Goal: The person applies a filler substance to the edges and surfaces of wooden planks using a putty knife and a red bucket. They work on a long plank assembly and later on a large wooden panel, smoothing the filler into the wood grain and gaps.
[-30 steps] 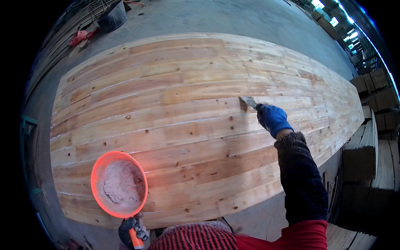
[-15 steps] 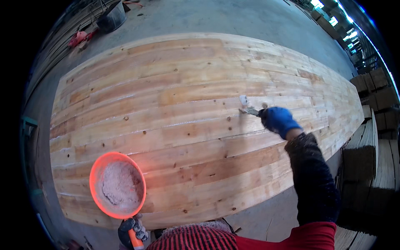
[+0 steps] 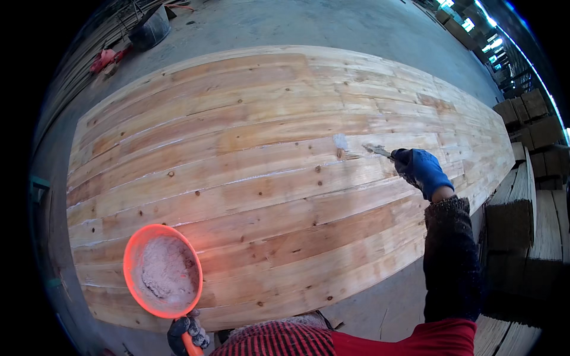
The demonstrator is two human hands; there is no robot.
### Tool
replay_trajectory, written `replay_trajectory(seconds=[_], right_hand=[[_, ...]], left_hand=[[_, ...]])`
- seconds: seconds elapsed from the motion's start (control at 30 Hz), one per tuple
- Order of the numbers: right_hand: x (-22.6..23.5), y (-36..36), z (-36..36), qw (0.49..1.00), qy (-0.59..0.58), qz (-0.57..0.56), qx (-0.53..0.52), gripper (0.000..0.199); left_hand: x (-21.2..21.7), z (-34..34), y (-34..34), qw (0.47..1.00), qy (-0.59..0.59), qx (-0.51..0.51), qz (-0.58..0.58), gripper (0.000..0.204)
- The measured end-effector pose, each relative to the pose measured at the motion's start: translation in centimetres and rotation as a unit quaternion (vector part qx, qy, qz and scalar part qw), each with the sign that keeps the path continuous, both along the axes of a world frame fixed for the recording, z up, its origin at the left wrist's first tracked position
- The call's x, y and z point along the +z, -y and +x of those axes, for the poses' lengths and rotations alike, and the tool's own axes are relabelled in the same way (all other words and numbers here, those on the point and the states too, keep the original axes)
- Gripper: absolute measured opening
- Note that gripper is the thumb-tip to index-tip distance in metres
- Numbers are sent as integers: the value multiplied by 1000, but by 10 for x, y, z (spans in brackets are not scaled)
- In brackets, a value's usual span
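Note:
My right hand, in a blue glove, is closed round the handle of a putty knife. Its blade, smeared with pale paste, is over the wooden panel; whether it touches the wood I cannot tell. A whitish patch of filler lies on the boards left of the blade. At the lower left, my left hand, in a dirty dark glove, grips the handle of an orange ladle. Pinkish-white filler paste lies in its bowl. Thin white filler lines run along several board seams.
Stacked boards stand close to the panel's right side. A dark tub sits on the concrete floor at the far left, beside a red cloth-like item. Long strips lie along the left wall side.
My right hand has moved rightward with the putty knife, away from the pale patch, which now shows larger on the wood. The ladle stays in my left hand, almost unmoved.

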State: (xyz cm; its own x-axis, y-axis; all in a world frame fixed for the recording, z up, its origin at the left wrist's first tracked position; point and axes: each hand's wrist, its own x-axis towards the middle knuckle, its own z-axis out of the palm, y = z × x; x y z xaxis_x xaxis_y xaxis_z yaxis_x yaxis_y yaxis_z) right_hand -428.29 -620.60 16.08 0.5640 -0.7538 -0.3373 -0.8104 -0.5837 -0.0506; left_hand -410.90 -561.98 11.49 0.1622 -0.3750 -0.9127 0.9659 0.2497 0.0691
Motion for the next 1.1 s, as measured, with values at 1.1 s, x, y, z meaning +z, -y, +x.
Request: replay_trajectory(seconds=[1.1], right_hand=[[-54,-61,-5,989,-50,-26,136,26]], left_hand=[[-35,8,-33,981,128,-75,-123,41]])
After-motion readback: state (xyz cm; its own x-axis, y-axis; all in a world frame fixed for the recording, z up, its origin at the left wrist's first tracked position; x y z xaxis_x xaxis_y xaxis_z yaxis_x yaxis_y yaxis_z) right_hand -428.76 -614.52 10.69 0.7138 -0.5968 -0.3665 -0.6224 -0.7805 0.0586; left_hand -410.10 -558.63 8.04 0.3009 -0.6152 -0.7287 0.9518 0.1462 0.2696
